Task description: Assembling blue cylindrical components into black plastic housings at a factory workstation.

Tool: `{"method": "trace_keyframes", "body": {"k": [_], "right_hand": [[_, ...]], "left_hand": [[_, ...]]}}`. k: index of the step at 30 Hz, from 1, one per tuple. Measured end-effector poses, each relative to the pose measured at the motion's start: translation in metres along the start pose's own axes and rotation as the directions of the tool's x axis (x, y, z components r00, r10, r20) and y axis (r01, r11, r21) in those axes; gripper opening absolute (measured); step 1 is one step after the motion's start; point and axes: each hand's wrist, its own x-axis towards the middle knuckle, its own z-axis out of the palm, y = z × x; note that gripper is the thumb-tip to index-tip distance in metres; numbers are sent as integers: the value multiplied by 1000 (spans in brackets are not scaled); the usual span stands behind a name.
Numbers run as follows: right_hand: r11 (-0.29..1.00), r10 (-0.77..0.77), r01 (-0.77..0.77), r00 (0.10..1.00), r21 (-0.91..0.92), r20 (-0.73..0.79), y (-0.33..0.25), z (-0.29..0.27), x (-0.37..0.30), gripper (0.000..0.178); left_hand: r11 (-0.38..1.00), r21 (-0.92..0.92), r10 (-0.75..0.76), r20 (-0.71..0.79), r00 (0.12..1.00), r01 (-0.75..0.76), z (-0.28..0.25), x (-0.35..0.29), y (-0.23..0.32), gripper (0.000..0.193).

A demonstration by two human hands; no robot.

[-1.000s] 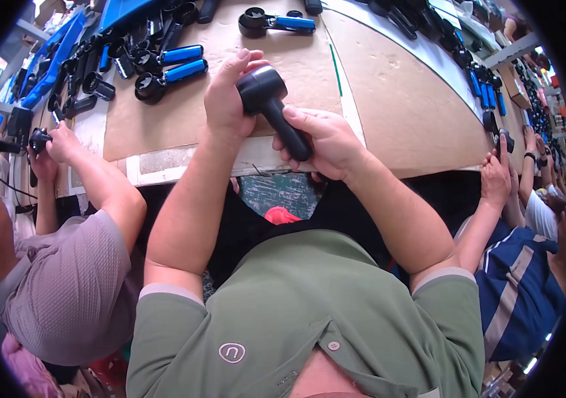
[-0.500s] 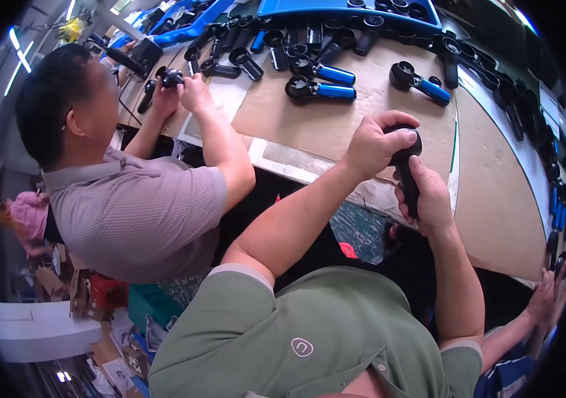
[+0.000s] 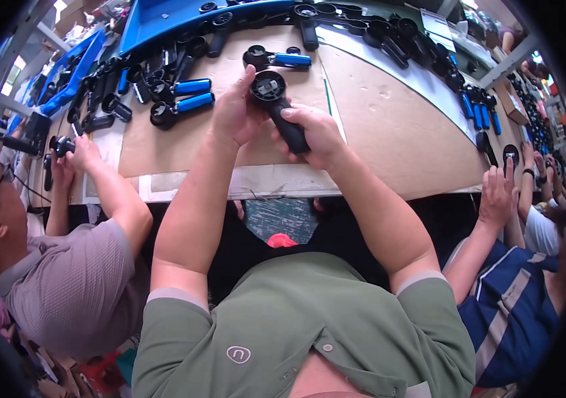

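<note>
A black handheld fan body point(image 3: 268, 87) is held over the near part of the table, its round open head up and its handle slanting down to the right. Inside the head some pale grey parts show. My right hand point(image 3: 315, 135) is closed round the handle, thumb on top. Against the left side of the head rests my left hand point(image 3: 236, 109), its thumb upright along the rim and its other fingers partly hidden behind. Just beyond lies another black fan body with a blue cylinder point(image 3: 292, 60) at its handle. Two similar blue-handled fan bodies point(image 3: 190, 102) lie to the left.
Brown board point(image 3: 389, 119) covers the table. Many black fan parts line its far side, below a blue tray point(image 3: 157, 30). A co-worker in a grey shirt point(image 3: 87, 278) handles a black part at left; another in dark blue point(image 3: 515, 298) reaches in at right.
The view has swung right. The fan body has turned so its open head with the parts inside now faces me; my left hand has shifted from over the head to its side.
</note>
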Motion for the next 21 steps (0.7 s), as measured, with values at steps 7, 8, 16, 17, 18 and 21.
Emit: {"method": "trace_keyframes", "body": {"k": [7, 8, 16, 17, 18, 21], "right_hand": [[998, 16, -15, 1000, 66, -15, -2, 2, 13, 30], [999, 1, 1, 999, 36, -49, -1, 3, 13, 29], [993, -84, 71, 987, -96, -139, 1, 16, 9, 25], [992, -89, 76, 986, -97, -140, 2, 16, 8, 25], [992, -86, 71, 985, -103, -152, 2, 16, 8, 25], [991, -89, 69, 981, -116, -174, 2, 15, 8, 24]], "left_hand": [[996, -75, 52, 106, 993, -44, -18, 23, -21, 58], [996, -70, 59, 126, 990, -51, -19, 24, -21, 59], [993, -36, 115, 145, 983, -110, -20, 21, -25, 67], [993, -47, 118, 178, 977, -111, -19, 20, -25, 67], [992, -53, 121, 164, 979, -114, -18, 19, -26, 65], [989, -74, 141, 144, 979, -132, -16, 17, -26, 60]]}}
